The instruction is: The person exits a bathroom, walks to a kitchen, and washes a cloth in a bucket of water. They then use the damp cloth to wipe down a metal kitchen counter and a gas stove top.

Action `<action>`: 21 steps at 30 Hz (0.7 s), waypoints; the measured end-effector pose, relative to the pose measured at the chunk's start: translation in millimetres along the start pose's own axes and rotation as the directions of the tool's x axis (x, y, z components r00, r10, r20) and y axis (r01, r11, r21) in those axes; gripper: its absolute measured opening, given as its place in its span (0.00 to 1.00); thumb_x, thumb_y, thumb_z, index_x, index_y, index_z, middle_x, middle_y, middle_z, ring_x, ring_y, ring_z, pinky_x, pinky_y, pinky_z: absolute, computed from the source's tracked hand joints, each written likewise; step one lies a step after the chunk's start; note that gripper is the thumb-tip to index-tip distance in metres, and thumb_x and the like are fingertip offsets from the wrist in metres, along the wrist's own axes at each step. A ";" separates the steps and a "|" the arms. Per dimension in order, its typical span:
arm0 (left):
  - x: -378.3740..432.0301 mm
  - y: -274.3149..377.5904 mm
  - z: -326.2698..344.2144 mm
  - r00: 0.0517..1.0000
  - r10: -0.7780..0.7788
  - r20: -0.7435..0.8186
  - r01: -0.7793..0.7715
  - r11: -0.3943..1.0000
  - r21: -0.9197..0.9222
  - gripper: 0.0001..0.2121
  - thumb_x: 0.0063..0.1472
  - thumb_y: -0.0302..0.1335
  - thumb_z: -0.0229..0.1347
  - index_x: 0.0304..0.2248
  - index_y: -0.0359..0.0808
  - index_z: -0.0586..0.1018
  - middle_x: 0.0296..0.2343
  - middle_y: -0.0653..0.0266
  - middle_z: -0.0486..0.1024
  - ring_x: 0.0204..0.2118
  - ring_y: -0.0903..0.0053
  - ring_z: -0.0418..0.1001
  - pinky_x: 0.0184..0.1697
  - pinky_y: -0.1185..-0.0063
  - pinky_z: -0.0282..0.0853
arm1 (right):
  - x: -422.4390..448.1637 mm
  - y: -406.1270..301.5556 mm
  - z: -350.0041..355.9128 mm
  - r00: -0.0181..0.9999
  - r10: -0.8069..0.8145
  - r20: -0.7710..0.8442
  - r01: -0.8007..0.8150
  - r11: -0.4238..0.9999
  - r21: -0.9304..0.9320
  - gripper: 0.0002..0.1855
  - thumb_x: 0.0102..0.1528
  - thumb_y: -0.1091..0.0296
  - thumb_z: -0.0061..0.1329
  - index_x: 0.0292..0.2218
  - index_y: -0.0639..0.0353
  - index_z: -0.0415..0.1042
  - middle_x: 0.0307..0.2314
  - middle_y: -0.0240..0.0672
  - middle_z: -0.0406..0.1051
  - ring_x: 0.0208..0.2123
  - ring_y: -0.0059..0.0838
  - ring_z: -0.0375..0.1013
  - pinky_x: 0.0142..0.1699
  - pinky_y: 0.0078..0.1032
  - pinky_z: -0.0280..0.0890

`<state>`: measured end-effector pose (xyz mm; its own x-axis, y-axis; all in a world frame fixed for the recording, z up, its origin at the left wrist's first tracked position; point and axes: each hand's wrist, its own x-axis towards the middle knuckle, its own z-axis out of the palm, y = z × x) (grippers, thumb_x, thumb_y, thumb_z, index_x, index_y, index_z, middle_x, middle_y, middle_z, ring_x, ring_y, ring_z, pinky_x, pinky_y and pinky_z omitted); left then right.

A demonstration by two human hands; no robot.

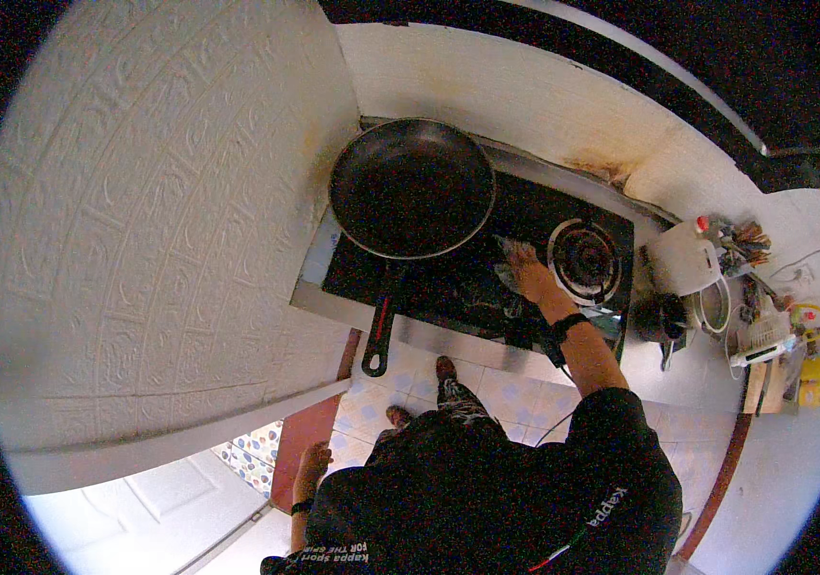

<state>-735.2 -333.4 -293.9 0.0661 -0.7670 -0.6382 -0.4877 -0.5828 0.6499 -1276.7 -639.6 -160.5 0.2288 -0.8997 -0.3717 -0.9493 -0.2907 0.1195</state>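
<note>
My right hand (pixel 526 272) presses a thin, pale cloth or wipe (pixel 505 276) against the black cooktop (pixel 446 287), between the frying pan and the right burner. The fingers partly hide the cloth. A large dark frying pan (pixel 410 188) sits over the cooktop's left side, its black handle (pixel 379 334) with a red stripe reaching past the front edge. Just right of my hand is the round gas burner (pixel 585 261), with a metal ring around it. My left hand (pixel 315 460) hangs low beside my body, away from the cooktop, its fingers partly curled; whether it holds anything is unclear.
A white plastic jug (pixel 684 257) with a red cap stands right of the cooktop, near a dark pot (pixel 658 316). Utensils (pixel 746 241), a white rack (pixel 762 336) and yellow items (pixel 812 381) crowd the counter farther right. A textured wall (pixel 166 215) closes the left side.
</note>
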 end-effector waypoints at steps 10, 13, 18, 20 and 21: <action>-15.7 29.6 10.0 1.000 -0.013 -0.015 0.016 0.975 0.223 0.15 0.54 0.25 0.42 0.40 0.25 0.66 0.23 0.56 0.71 0.25 0.76 0.72 0.25 0.81 0.66 | 17.9 22.0 9.3 0.999 -0.042 -0.013 0.044 0.982 0.183 0.27 0.50 0.68 0.29 0.52 0.65 0.46 0.52 0.52 0.40 0.55 0.48 0.39 0.57 0.35 0.37; -9.0 25.1 11.1 0.988 -0.149 -0.026 0.149 0.989 -0.020 0.15 0.54 0.26 0.43 0.40 0.25 0.67 0.23 0.55 0.72 0.25 0.75 0.72 0.26 0.80 0.66 | 63.9 56.6 53.6 1.000 -0.006 0.028 0.016 0.933 -0.358 0.27 0.51 0.63 0.29 0.52 0.63 0.46 0.52 0.51 0.41 0.55 0.47 0.40 0.57 0.35 0.36; -1.3 6.6 14.8 0.999 -0.038 0.004 0.037 0.998 0.045 0.15 0.54 0.28 0.43 0.39 0.25 0.66 0.23 0.54 0.73 0.26 0.74 0.73 0.27 0.80 0.67 | 104.8 84.9 55.7 0.965 0.079 -0.248 0.000 0.953 0.304 0.29 0.51 0.56 0.31 0.51 0.65 0.49 0.50 0.52 0.47 0.54 0.48 0.41 0.57 0.38 0.38; -13.7 17.7 15.8 0.999 -0.048 0.019 0.040 0.957 0.288 0.15 0.55 0.28 0.43 0.39 0.26 0.66 0.23 0.54 0.73 0.27 0.74 0.73 0.28 0.80 0.67 | 110.2 72.2 33.9 0.981 0.012 -0.195 0.037 0.969 0.243 0.29 0.51 0.58 0.31 0.51 0.65 0.48 0.50 0.51 0.47 0.54 0.47 0.41 0.56 0.38 0.39; -15.3 20.0 18.2 0.992 -0.126 0.010 0.124 0.983 0.136 0.15 0.55 0.28 0.43 0.40 0.26 0.66 0.24 0.55 0.73 0.26 0.74 0.73 0.29 0.80 0.67 | 107.2 72.9 25.8 0.986 -0.004 -0.166 0.039 0.977 0.210 0.29 0.51 0.59 0.32 0.51 0.64 0.48 0.51 0.50 0.46 0.54 0.47 0.42 0.56 0.38 0.39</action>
<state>-761.8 -328.4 -278.6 0.1188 -0.6847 -0.7190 -0.5893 -0.6314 0.5040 -1326.9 -748.9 -215.4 0.2650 -0.9401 -0.2144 -0.9637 -0.2508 -0.0913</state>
